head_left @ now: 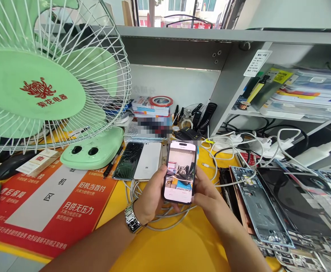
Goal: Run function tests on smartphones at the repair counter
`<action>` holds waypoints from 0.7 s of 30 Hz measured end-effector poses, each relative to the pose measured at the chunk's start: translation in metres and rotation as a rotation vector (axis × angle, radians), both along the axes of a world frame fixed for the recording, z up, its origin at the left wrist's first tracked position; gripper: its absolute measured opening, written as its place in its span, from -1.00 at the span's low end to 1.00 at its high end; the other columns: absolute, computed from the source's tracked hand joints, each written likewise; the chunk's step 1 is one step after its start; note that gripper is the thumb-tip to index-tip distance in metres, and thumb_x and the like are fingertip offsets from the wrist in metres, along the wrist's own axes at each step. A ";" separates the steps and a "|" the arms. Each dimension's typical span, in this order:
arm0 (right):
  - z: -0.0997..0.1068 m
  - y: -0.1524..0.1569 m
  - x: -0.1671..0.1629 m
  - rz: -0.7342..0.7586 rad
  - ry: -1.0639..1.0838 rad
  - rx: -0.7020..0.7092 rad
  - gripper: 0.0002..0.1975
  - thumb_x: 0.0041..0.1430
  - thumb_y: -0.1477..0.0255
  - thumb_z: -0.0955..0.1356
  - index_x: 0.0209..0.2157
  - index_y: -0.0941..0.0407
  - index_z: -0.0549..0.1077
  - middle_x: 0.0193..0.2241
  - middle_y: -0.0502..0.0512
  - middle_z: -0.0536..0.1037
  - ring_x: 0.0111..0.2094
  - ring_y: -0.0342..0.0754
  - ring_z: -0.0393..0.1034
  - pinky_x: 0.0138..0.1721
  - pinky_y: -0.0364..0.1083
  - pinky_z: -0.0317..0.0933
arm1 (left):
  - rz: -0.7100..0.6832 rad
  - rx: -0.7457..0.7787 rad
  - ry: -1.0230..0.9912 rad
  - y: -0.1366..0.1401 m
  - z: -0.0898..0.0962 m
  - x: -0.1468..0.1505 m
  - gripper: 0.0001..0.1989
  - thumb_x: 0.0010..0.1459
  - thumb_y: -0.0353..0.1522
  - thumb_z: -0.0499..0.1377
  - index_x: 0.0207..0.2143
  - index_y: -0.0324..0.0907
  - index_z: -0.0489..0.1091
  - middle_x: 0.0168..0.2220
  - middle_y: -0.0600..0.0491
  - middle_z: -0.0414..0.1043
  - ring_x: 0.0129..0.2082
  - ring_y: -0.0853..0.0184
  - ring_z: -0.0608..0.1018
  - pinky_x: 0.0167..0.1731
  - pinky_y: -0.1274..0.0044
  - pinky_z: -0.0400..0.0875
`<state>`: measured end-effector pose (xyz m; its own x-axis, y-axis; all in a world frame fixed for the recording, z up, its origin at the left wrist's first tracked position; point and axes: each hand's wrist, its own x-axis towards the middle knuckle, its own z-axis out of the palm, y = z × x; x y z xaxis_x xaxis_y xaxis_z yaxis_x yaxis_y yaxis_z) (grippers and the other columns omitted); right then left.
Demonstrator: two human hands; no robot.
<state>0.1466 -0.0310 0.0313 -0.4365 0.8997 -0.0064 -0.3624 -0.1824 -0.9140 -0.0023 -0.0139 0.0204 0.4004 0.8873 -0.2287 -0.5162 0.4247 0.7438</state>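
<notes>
A smartphone [180,173] with a lit screen is held upright in both hands, above the yellow table. Its screen shows a picture of a cluttered spot, with a white band at the bottom. My left hand [151,196], with a metal watch [133,218] on the wrist, is closed around the phone's left edge. On the right edge my right hand [206,192] grips it, the thumb by the lower corner. Just left of it lie a dark phone with a cracked back [128,160] and a white phone [148,161]. Below the hands, a pale cable [165,223] is coiled on the table.
A green fan [35,83] fills the upper left, its base [93,147] on a red printed mat [77,211]. Phone frames and screens [260,204] pile up at the right. White chargers and cables [256,145] lie behind them. Boxes [151,107] are stacked at the back.
</notes>
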 end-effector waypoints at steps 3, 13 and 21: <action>0.000 -0.002 0.000 -0.003 -0.069 0.021 -0.30 0.08 0.56 0.33 0.25 -0.06 0.09 -0.04 0.09 0.48 -0.30 0.00 0.44 -0.32 0.00 0.39 | -0.003 0.011 -0.004 0.000 0.001 0.000 -0.51 0.28 -0.07 -0.02 -0.04 -0.25 0.43 -0.35 -0.06 0.57 -0.54 0.28 0.54 -0.76 0.57 0.41; -0.009 0.000 0.002 -0.056 -0.051 -0.005 -0.40 0.13 0.47 0.32 0.22 0.00 0.18 -0.15 0.07 0.54 -0.42 -0.03 0.44 -0.40 -0.03 0.38 | -0.020 -0.008 0.044 -0.001 -0.002 0.001 -0.48 0.32 -0.10 -0.11 0.10 -0.24 0.35 -0.29 -0.11 0.57 -0.49 0.24 0.56 -0.73 0.55 0.42; -0.022 0.007 0.007 -0.364 -0.235 -0.023 -0.66 0.25 0.28 0.26 -0.03 0.07 0.49 -0.11 0.07 0.58 -0.08 0.07 0.43 -0.02 0.00 0.28 | -0.016 0.050 0.051 -0.003 -0.011 0.002 -0.49 0.28 -0.06 -0.04 0.09 -0.19 0.35 -0.38 -0.03 0.53 -0.53 0.26 0.52 -0.71 0.51 0.46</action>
<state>0.1541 -0.0237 0.0093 -0.0755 0.9931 -0.0892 -0.1894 -0.1021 -0.9766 -0.0001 -0.0165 0.0091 0.4035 0.8918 -0.2047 -0.4703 0.3941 0.7896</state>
